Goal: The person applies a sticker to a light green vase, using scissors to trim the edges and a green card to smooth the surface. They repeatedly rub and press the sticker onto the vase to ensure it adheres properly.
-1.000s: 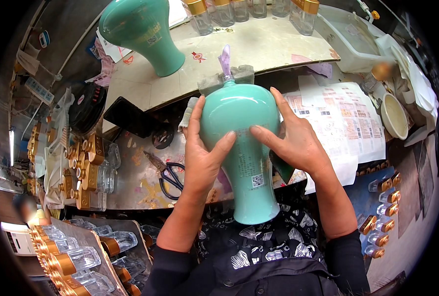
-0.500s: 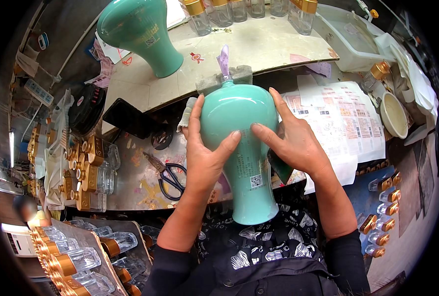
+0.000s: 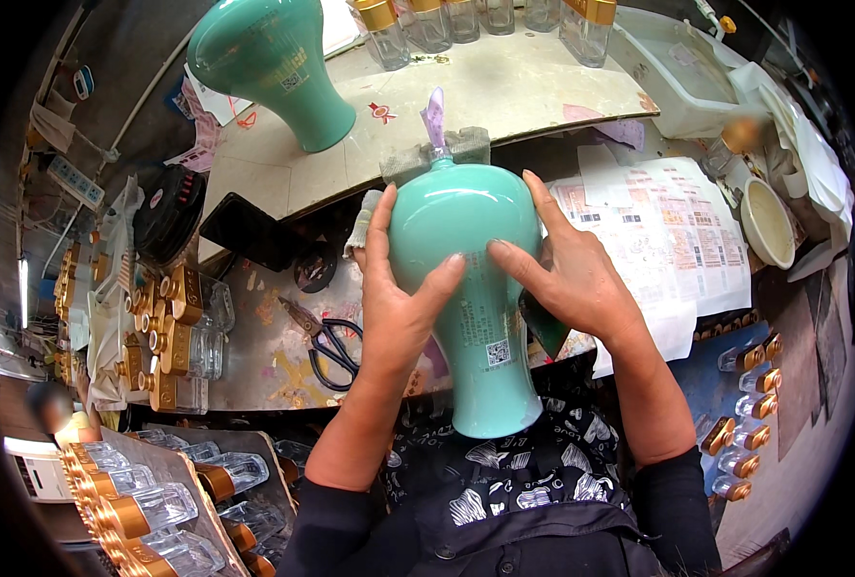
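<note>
A glossy turquoise vase-shaped bottle [image 3: 461, 207] lies tilted with its narrow mouth away from me and its flared foot close to my apron. A strip of lilac cloth [image 3: 433, 115] sticks out at the mouth. Round the bottle's left side curls my left hand [image 3: 394, 293], its thumb on the printed front. My right hand [image 3: 581, 274] grips the right side, thumb likewise on the print. A small square code label [image 3: 498, 353] shows lower down, between my wrists. Grey padding [image 3: 471, 144] sits behind the bottle's shoulder.
Black-handled scissors [image 3: 334, 354] and a dark phone [image 3: 247, 231] lie left. A second turquoise bottle [image 3: 298, 77] stands on the raised board [image 3: 504, 87]. Printed label sheets [image 3: 678, 231] lie right, near a bowl [image 3: 767, 224] and a plastic tub [image 3: 663, 82]. Gold-capped glass bottles [image 3: 158, 505] fill trays lower left.
</note>
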### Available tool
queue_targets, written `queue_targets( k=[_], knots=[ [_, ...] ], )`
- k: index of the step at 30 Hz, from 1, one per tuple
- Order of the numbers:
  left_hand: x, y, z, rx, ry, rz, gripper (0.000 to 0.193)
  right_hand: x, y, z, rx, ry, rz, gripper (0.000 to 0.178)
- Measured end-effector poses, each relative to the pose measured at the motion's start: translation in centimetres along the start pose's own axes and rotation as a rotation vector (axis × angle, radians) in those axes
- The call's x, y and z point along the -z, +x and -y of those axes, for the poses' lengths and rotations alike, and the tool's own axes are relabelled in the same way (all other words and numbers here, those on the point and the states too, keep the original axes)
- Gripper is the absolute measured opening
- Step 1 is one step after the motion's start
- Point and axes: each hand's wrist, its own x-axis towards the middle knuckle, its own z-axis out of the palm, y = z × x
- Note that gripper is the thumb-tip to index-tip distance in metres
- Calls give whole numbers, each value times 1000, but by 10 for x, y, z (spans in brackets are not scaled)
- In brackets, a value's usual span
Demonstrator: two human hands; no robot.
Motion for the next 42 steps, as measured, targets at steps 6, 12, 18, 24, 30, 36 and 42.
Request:
queue_targets(
  k=[6, 12, 18, 24, 30, 36, 42],
  knots=[
    [0, 0, 2, -10, 39, 9, 88, 0, 0, 0, -4, -11, -3, 97],
    [1, 0, 3, -12, 84, -8, 89, 0, 0, -1, 5, 3, 0, 97],
    [-2, -1, 0, -3, 17, -1, 90, -1, 1, -3, 8, -6, -8, 96],
    [-2, 0, 1, -15, 33, -5, 90, -1, 1, -3, 11, -2, -2, 96],
    [-2, 0, 2, -19, 21, -3, 90, -2, 1, -5, 34, 9, -19, 96],
    [-2, -1, 1, -10, 10, -2, 89, 0, 0, -2, 6, 1, -2, 96],
    [-1, 0, 4, -42, 3, 11, 91, -4, 4, -19, -99, 146, -50, 83]
  ],
)
